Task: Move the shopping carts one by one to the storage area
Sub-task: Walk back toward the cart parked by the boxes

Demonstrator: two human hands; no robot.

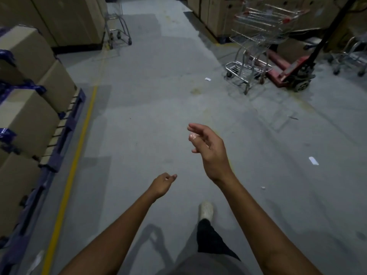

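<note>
With left hand (163,185) and right hand (209,153) loosely open, the upper-right shopping cart (258,38) may be snagged by the adjacent pallet jack (287,74).

Warehouse aisle — stacked cartons (25,116) on pallets (65,128), yellow floor line (79,139), pallet jack (292,74).

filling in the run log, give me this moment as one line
stage: empty-handed | left grip: open, empty | right grip: open, empty | cart: ahead right, by pallet jack
</note>
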